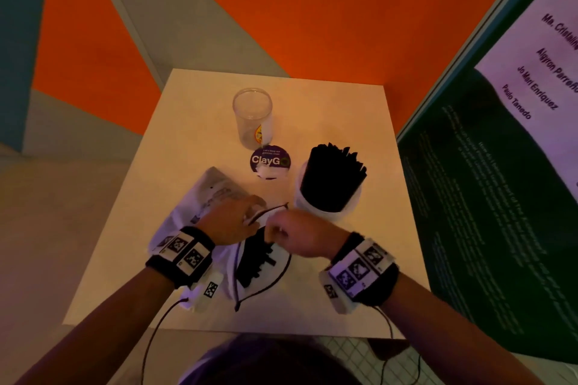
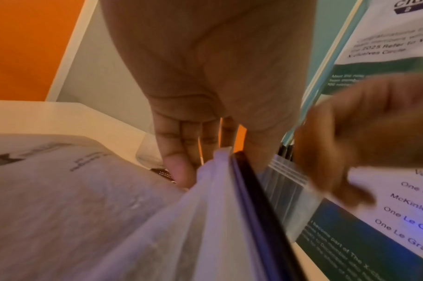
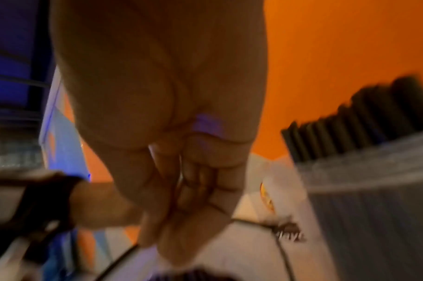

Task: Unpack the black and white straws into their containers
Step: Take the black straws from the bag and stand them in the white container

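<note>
Both hands meet over the near-middle of the pale table (image 1: 328,97), pulling at the mouth of a clear zip bag (image 1: 250,272) w/ a dark seal strip; black straws (image 1: 256,259) lie inside it, partly hidden by the wrists. Left hand (image 1: 230,223) pinches one lip of the bag: its fingers (image 2: 179,161) run down one side of the plastic, the thumb down the other. Right hand (image 1: 297,237) is curled tight at the opposite lip (right wrist view is badly blurred, so the exact pinch can't be made out). A white bag (image 1: 200,206) lies under the left forearm, contents not visible. Just right of the hands a white container (image 1: 325,209) stands packed w/ upright black straws. Farther back, a clear container (image 1: 252,117) stands empty, a round purple sticker (image 1: 270,161) near its base. A poster (image 1: 500,166) is cut off at right.
</note>
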Demonstrator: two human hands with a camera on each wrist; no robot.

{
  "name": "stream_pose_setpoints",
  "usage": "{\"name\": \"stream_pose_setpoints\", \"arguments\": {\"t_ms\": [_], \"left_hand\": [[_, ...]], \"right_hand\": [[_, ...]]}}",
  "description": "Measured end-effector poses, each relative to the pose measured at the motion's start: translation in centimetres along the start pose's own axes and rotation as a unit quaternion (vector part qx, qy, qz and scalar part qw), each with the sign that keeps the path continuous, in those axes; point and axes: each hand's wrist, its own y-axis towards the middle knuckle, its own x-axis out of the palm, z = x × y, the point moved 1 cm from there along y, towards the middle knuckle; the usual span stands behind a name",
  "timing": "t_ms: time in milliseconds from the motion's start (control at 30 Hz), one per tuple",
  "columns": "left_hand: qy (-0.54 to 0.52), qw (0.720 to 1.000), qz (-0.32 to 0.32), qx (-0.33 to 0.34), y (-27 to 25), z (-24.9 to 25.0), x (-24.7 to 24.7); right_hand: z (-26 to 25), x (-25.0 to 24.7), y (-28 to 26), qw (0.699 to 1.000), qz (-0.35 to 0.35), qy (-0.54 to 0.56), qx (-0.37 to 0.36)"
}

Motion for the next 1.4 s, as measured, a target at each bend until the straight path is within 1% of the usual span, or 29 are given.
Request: {"name": "stream_pose_setpoints", "arguments": {"t_ms": [33,67,100,167,267,300,400,533,667,800,867,967,1033,1100,1200,1267,1333,1400], "left_hand": [[-0.027,1.0,0.001,0.007,-0.2,-0.2,-0.2],[-0.042,0.999,0.008,0.018,-0.3,-0.1,-0.4],[-0.043,0.999,0.017,0.028,-0.5,-0.2,-0.6],[-0.046,0.998,0.029,0.039,-0.9,-0.3,-0.9],[-0.089,0.994,0.037,0.054,-1.6,-0.4,-1.2],[-0.096,0.993,0.038,0.06,-1.9,-0.4,-1.3],[-0.107,0.991,0.042,0.068,-2.7,-0.3,-1.6],[-0.113,0.989,0.055,0.072,-3.4,-0.2,-1.9],[-0.116,0.989,0.044,0.077,-3.7,-0.1,-2.1],[-0.114,0.99,0.04,0.072,-3.6,0.1,-2.2],[-0.108,0.991,0.04,0.072,-3.5,0.1,-2.2],[-0.103,0.991,0.042,0.073,-3.4,0.1,-2.0],[-0.096,0.993,0.035,0.066,-3.2,0.1,-1.9],[-0.066,0.995,0.028,0.072,-2.9,0.2,-1.7],[0.011,0.992,0.042,0.119,-2.6,0.7,-1.4],[0.048,0.986,0.051,0.148,-2.3,1.6,-1.1],[0.073,0.983,0.041,0.166,-1.8,2.9,-0.7],[0.111,0.977,0.019,0.181,-1.1,4.5,-0.1]], "right_hand": [[0.0,1.8,1.0,0.998,-0.045,-0.03,0.02],[0.0,3.3,1.9,0.995,-0.071,-0.053,0.041],[0.0,4.7,2.8,0.992,-0.079,-0.072,0.059],[0.0,7.0,4.5,0.986,-0.057,-0.116,0.101],[0.4,9.3,6.4,0.959,-0.036,-0.237,0.152],[0.4,9.8,6.8,0.954,-0.031,-0.249,0.166],[0.7,11.1,7.8,0.95,-0.037,-0.239,0.198],[0.7,12.0,8.4,0.944,-0.041,-0.239,0.222],[0.4,12.1,8.2,0.948,-0.036,-0.204,0.241],[0.4,12.1,8.1,0.952,-0.036,-0.141,0.269],[0.4,12.1,8.1,0.95,-0.047,-0.139,0.276],[0.6,11.6,8.1,0.949,-0.048,-0.14,0.277],[0.5,10.8,7.7,0.956,-0.05,-0.136,0.257],[0.3,9.3,7.0,0.961,-0.071,-0.129,0.234],[0.1,6.5,4.8,0.967,-0.11,-0.104,0.206],[0.1,4.1,2.9,0.964,-0.138,-0.118,0.195],[0.4,1.7,0.8,0.959,-0.153,-0.146,0.189],[0.6,-0.6,-1.2,0.954,-0.15,-0.176,0.191]]}}
